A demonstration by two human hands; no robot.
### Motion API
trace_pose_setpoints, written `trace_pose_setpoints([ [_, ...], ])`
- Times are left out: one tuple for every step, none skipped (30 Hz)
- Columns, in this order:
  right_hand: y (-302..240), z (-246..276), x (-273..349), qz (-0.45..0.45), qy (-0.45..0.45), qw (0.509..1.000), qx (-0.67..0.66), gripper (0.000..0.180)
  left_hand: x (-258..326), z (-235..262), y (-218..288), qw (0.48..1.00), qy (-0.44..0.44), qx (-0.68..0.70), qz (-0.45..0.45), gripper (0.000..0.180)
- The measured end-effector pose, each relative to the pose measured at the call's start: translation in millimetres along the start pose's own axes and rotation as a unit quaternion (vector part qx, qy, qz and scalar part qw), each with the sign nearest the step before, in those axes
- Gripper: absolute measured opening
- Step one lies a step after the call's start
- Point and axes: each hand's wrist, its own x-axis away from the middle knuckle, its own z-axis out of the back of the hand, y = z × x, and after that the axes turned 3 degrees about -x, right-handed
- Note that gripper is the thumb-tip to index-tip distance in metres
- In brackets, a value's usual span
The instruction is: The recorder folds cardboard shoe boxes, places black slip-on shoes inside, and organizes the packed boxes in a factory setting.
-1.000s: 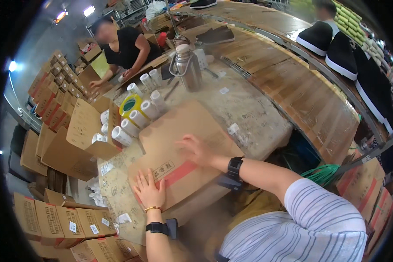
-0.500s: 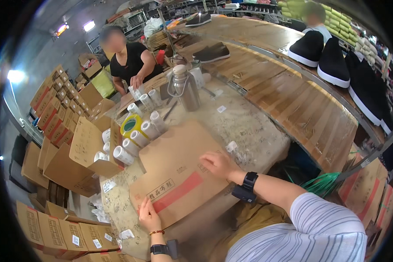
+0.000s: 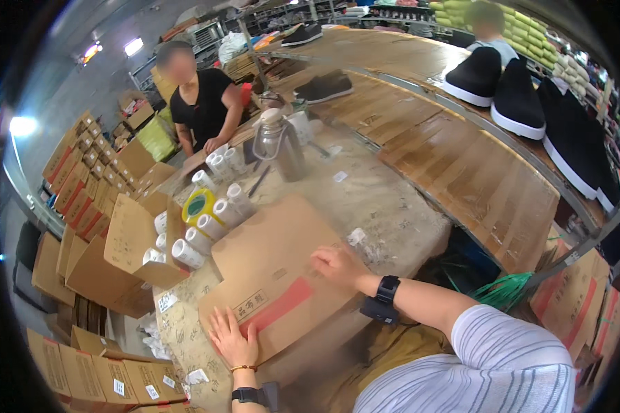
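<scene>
A flat sheet of brown cardboard (image 3: 282, 234), folded like a carton and printed with a red stripe and dark marks, lies before me on the table. On its near left corner, my left hand (image 3: 233, 339) rests flat with the fingers spread. Over its right part, my right hand (image 3: 339, 267) is closed, the fingers curled in and touching or just above the cardboard; what they hold, if anything, is hidden. Beyond the cardboard stand several white label rolls (image 3: 188, 253) and a yellow tape roll (image 3: 198, 206).
A steel flask (image 3: 280, 148) stands at the table's far side. An open carton (image 3: 136, 237) with rolls is at left. Black shoes (image 3: 519, 100) sit on the wooden rack (image 3: 468, 162) at right. A person (image 3: 203, 103) in black is across the table.
My left hand has moved from the cardboard's near edge onto its surface and spread its fingers. My right hand has hardly moved. The person across has lowered a hand beside the rolls.
</scene>
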Motion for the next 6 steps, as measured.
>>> trace_pose_setpoints([
  [-3.2, 1.7, -0.2, -0.003, 0.008, 1.000, 0.005, 0.023, -2.1, -0.4, -2.3, 0.995, -0.098, -0.026, 0.018, 0.068],
  [-6.6, 2.5, -0.3, -0.024, -0.008, 1.000, -0.013, 0.023, -3.7, -1.7, -4.0, 0.979, -0.195, -0.053, 0.034, 0.072],
  [-8.4, 4.5, -1.1, -0.046, -0.020, 0.998, -0.031, 0.024, -5.1, -4.1, -3.9, 0.979, -0.196, -0.050, 0.021, 0.072],
  [-9.6, 7.8, -2.3, -0.051, -0.008, 0.998, -0.026, 0.024, -5.4, -7.1, -3.8, 0.978, -0.199, -0.044, 0.034, 0.070],
  [-10.5, 11.6, -3.5, -0.093, -0.017, 0.994, -0.059, 0.025, -7.0, -9.7, -3.1, 0.977, -0.203, -0.038, 0.046, 0.068],
  [-10.8, 13.4, -3.0, -0.135, -0.025, 0.986, -0.093, 0.026, -9.1, -9.6, -3.2, 0.972, -0.223, -0.065, 0.043, 0.073],
])
